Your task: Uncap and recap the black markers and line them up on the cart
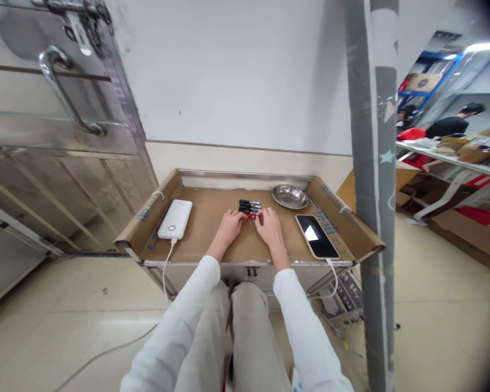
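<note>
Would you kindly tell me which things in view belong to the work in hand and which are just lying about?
Likely in use:
red pen, at the fingertips of the left hand and right hand
black pens, lined up just beyond

Apparently lying about:
metal bowl
phone
white power bank

Premises: workshop or packing room, exact trade not determinable. Evidence: blue metal racking [416, 93] bearing a carton [427, 83]; a person [449, 126] in dark clothing beside a far counter [473, 166] heaped with goods; floor cartons [465, 231]; heavy metal door [20, 130]; cardboard-lined near counter [204, 218].
</note>
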Available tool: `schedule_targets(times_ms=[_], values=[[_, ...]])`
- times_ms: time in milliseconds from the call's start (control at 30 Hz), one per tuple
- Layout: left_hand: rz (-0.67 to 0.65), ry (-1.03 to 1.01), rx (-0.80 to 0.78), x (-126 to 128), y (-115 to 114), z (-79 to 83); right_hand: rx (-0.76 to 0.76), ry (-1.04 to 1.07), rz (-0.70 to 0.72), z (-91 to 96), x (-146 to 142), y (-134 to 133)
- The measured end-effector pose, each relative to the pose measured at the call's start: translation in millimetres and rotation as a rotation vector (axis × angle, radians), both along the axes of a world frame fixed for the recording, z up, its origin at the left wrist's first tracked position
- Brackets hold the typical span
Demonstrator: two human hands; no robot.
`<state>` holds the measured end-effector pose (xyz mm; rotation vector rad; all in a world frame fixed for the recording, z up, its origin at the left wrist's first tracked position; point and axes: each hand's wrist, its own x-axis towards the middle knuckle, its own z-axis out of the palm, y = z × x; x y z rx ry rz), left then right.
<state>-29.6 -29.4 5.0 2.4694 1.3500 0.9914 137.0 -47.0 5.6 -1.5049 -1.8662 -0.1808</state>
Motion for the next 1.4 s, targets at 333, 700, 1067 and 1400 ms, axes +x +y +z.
schedule_targets(times_ms=[333, 700, 1067, 1400], values=[[-0.129, -0.206, -0.053, 4.5, 0.6, 3.4, -0.090, -0.015, 0.103, 3.8, -2.1, -3.2], [-0.162, -0.260, -0.010, 7.7, 7.6, -1.4, -0.095, 0.001, 0.192, 8.4, -2.6, -5.5], [-0.047, 0.136, 0.062, 6.7, 0.0, 6.4, -0.027, 0.071, -0.164, 5.2, 4.9, -6.1], [0.052, 0.101, 0.140, 7.0, 1.9, 8.2, -0.028, 0.080, -0.191, 5.1, 3.9, -5.1]])
